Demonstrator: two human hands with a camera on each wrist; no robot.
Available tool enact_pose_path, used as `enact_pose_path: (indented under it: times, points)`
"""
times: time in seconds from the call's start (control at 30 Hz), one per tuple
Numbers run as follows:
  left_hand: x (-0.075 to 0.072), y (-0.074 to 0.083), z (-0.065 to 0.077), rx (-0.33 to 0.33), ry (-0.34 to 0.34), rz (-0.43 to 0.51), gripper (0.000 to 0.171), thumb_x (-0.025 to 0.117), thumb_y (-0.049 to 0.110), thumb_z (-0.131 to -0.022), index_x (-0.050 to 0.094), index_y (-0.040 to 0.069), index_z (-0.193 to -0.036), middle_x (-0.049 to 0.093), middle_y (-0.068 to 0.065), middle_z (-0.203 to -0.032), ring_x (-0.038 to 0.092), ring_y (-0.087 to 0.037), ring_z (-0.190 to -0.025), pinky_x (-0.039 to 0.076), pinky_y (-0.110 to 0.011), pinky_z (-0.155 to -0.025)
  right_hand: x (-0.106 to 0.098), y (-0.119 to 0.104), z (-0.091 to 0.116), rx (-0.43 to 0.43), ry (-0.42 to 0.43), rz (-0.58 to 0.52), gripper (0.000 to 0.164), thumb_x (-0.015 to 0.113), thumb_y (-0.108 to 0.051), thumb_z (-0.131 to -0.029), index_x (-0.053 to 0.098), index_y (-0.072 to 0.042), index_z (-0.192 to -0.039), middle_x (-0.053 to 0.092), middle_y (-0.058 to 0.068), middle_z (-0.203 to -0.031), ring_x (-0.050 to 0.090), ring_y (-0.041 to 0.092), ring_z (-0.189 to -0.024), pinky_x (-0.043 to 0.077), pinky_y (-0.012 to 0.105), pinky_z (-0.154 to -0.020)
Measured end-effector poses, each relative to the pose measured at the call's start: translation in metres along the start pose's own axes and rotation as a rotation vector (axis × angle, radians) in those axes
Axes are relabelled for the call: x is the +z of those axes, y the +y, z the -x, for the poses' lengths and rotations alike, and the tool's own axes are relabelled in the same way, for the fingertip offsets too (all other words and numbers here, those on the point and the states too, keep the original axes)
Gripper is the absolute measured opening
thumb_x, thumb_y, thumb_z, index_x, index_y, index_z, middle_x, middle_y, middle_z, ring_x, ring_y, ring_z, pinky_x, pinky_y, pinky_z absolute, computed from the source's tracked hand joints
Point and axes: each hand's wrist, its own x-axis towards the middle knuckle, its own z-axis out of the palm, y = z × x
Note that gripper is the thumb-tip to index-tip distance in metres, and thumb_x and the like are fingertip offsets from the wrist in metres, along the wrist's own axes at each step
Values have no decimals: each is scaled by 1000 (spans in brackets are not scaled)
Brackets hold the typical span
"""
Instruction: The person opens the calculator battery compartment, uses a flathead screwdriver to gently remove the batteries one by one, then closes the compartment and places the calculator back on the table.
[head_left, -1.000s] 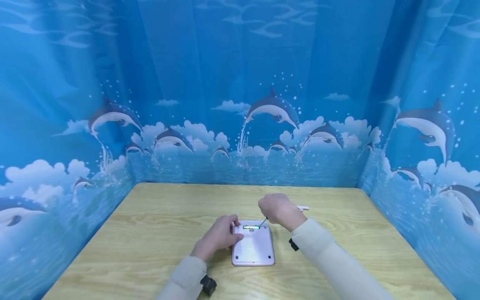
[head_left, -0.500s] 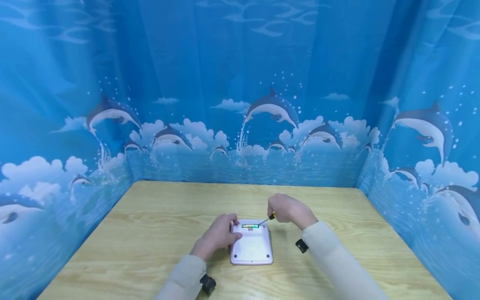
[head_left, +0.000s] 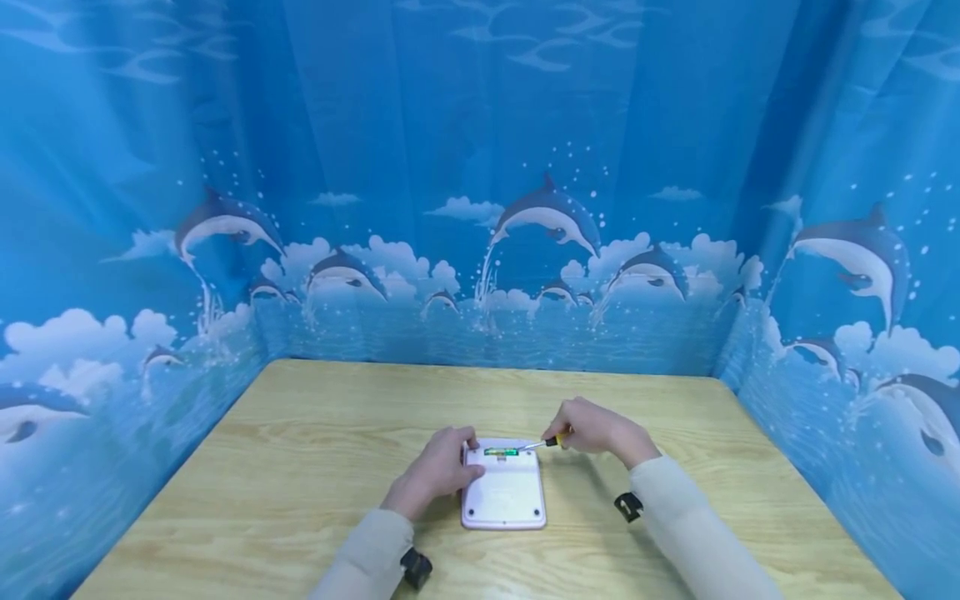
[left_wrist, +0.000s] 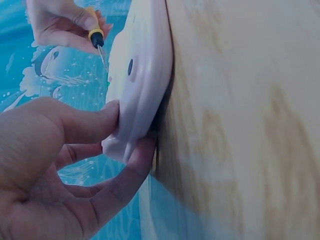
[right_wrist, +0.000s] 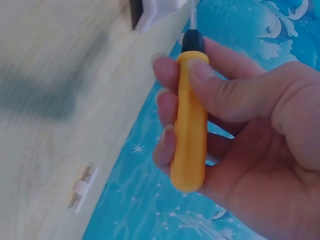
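Observation:
A pale pinkish-white calculator (head_left: 504, 492) lies back side up on the table, its battery slot uncovered. Inside that slot is a green battery (head_left: 495, 452). My left hand (head_left: 435, 468) grips the calculator's far left corner, thumb on top and a finger underneath, as the left wrist view shows. My right hand (head_left: 596, 427) holds a screwdriver (right_wrist: 191, 125) by its yellow handle, thumb along one side and fingers round the other. The screwdriver's metal shaft (head_left: 532, 446) slants low toward the slot's right end; whether its tip touches the battery cannot be told.
On the wood-grain table (head_left: 315, 475), a small white piece (right_wrist: 82, 189) shows in the right wrist view; the right hand hides it from the head view. A blue dolphin-print curtain (head_left: 465, 167) surrounds the back and sides of the table.
My right hand has shifted right and slightly nearer, tipping the screwdriver from steep to nearly flat with its tip still by the slot. The left hand keeps its grip on the calculator.

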Motion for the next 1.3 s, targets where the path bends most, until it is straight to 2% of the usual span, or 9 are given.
enact_pose_path:
  times: [0.27, 0.37, 0.6, 0.73, 0.87, 1.03, 1.13, 1.23, 1.3]
  points:
    - [0, -1, 1, 10, -5, 21, 26, 80, 18, -90, 66, 13, -111, 58, -4, -92, 55, -18, -77, 49, -30, -63, 0, -3, 2, 1, 8, 24, 37, 62, 16, -88, 78, -5, -114, 78, 11, -113, 70, 19, -86, 54, 30, -70]
    - [1, -2, 1, 16, -3, 24, 25, 80, 18, -90, 66, 13, -110, 58, -4, -91, 55, -18, -77, 48, -30, -62, -4, -12, 3, 4, 13, 81, 37, 60, 17, -90, 79, -6, -113, 79, 10, -113, 73, 27, -98, 62, 37, -83]
    - [0, -2, -1, 14, -3, 22, 25, 80, 19, -90, 66, 14, -110, 58, -4, -91, 55, -18, -76, 48, -30, -62, -11, -38, 3, 76, 19, 205, 36, 62, 15, -92, 81, -12, -108, 79, 6, -113, 71, 30, -114, 58, 46, -99]
    - [0, -2, -1, 6, -11, 20, 25, 81, 19, -89, 66, 14, -109, 58, -4, -91, 55, -18, -77, 49, -30, -62, -13, -49, 0, 110, 10, 268, 35, 63, 16, -91, 82, -13, -100, 78, 3, -109, 71, 22, -99, 60, 41, -92]
    - [1, -3, -1, 5, -10, 17, 24, 81, 18, -89, 65, 15, -106, 58, -3, -90, 56, -18, -76, 48, -30, -61, -14, -56, -4, 131, -9, 290, 33, 61, 15, -93, 76, -12, -82, 73, 0, -91, 48, 13, -70, 46, 31, -71]
    - [2, -3, 0, 1, -8, 19, 23, 81, 18, -89, 65, 15, -105, 58, -3, -90, 56, -18, -75, 48, -30, -61, -12, -63, -9, 147, -13, 345, 27, 68, 7, -93, 75, -14, -79, 68, -3, -80, 41, 12, -65, 40, 30, -67]
    - [1, -4, 0, 9, -7, 13, 23, 81, 19, -89, 65, 15, -106, 58, -2, -90, 55, -17, -76, 48, -29, -61, -11, -68, -11, 156, -21, 378, 32, 67, 7, -94, 66, -15, -70, 51, -3, -65, 34, 12, -60, 36, 29, -62]
    - [0, -4, 0, 22, -4, 10, 24, 81, 19, -89, 65, 15, -106, 58, -2, -90, 55, -17, -76, 48, -29, -61, -12, -74, -15, 177, -24, 407, 31, 64, 6, -96, 63, -13, -72, 42, -3, -62, 30, 12, -58, 32, 27, -57]
    - [0, -5, -1, 27, -3, 11, 24, 81, 19, -89, 64, 16, -105, 58, -2, -90, 55, -17, -76, 48, -29, -61, -12, -78, -17, 200, -28, 434, 26, 62, 4, -98, 65, -12, -78, 46, -2, -64, 34, 12, -57, 33, 27, -55]
